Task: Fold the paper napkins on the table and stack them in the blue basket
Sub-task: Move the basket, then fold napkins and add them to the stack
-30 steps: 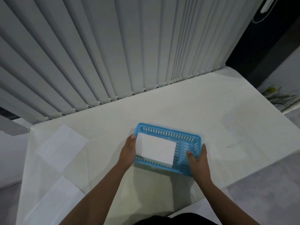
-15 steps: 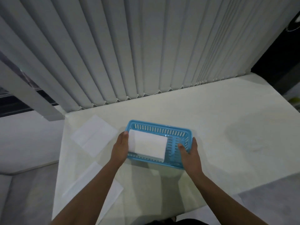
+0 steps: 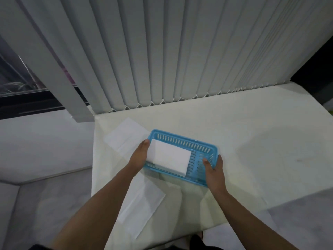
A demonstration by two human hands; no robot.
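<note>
Table (image 3: pixel 255 134), right hand (image 3: pixel 215 175) gripping basket (image 3: pixel 182 140) — napkins (image 3: pixel 169 157), apparently

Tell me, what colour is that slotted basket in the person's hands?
The basket is light blue all over. The head view shows it best.

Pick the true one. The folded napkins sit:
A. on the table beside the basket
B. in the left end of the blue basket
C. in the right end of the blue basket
B: the folded napkins fill the left end of the blue basket by the left hand; the right hand grips the bare right end.
</note>
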